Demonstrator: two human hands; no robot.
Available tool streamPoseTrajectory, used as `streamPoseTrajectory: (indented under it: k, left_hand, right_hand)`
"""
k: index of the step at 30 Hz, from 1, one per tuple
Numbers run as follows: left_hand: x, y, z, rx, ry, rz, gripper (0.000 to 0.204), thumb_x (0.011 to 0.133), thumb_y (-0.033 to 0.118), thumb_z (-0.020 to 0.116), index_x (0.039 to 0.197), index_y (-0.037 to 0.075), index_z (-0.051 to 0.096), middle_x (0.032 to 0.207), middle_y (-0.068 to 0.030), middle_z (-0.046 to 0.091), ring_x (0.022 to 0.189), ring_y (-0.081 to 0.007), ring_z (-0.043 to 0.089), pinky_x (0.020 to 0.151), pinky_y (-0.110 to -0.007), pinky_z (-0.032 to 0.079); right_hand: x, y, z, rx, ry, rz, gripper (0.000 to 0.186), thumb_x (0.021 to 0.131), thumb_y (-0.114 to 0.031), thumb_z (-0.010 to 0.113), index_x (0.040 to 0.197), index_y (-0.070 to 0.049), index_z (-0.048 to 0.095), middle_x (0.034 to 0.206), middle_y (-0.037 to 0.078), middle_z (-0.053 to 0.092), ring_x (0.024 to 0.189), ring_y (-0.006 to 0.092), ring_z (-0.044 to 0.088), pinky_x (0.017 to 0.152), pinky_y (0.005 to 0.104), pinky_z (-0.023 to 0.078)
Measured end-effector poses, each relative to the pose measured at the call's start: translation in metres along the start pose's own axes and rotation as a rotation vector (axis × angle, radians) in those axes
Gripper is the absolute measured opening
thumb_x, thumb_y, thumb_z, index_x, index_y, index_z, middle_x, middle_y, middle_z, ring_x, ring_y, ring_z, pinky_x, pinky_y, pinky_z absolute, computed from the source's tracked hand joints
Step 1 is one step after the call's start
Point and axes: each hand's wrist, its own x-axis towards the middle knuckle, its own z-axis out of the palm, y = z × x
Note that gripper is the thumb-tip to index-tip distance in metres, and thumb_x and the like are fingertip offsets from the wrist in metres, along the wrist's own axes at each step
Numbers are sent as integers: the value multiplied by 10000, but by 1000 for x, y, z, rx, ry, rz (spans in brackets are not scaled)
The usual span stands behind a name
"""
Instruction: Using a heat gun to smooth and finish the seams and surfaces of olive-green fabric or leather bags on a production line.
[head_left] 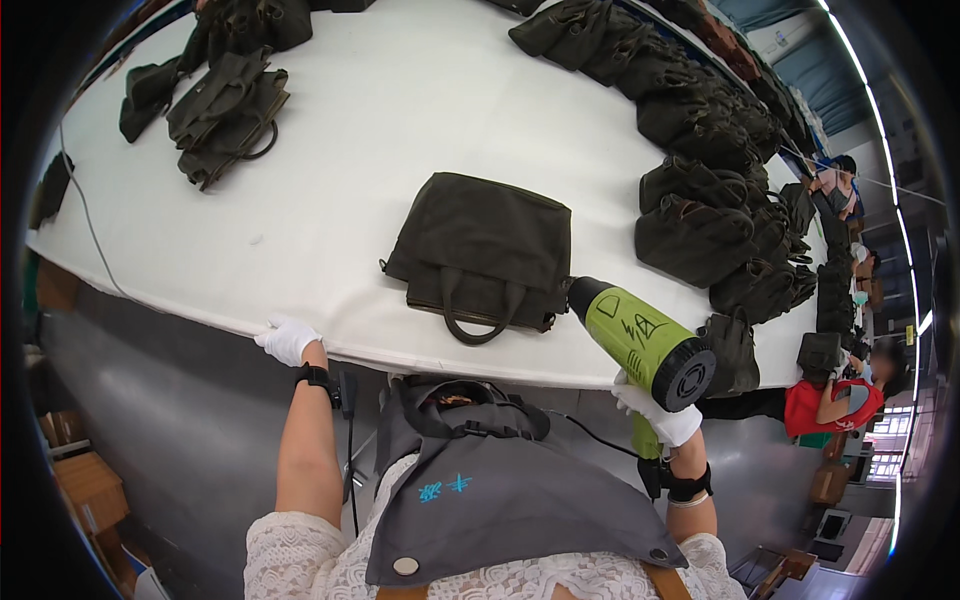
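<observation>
A dark olive handbag (485,235) lies flat on the white-covered table (330,190) in front of me. Its looped handle hangs toward the near edge. In my right hand (660,410), gloved in white, I grip the handle of a green and black heat gun (640,340). The gun's black nozzle points left, close beside the bag's lower right corner. My left hand (288,342), also in a white glove, rests at the table's near edge with its fingers loosely extended, apart from the bag and holding nothing that I can see.
Many similar bags (695,240) are heaped along the right side and the far right. Another bag (230,115) lies at the far left near more dark bags. A grey cable (90,225) crosses the left edge. A person in a red top (830,405) works at the right.
</observation>
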Motion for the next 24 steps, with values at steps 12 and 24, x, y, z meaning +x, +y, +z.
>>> streamPoseTrajectory:
  k: [12, 24]
  left_hand:
    - [1, 1, 2, -23, -6, -4, 470, 909, 340, 403, 1130, -72, 451, 1003, -281, 606, 872, -411, 626, 733, -476, 506]
    - [-2, 5, 0, -10, 7, -35, 453, 908, 314, 399, 1143, -69, 456, 1015, -272, 610, 895, -410, 626, 756, -472, 507]
  right_hand:
    - [33, -23, -2, 146, 148, -66, 91, 801, -91, 659, 850, -44, 598, 758, 9, 584, 642, 93, 560, 564, 233, 449]
    - [-11, -15, 4, 153, -168, 60, 232, 784, -22, 699, 996, -15, 605, 808, 30, 615, 676, 104, 573, 602, 249, 484]
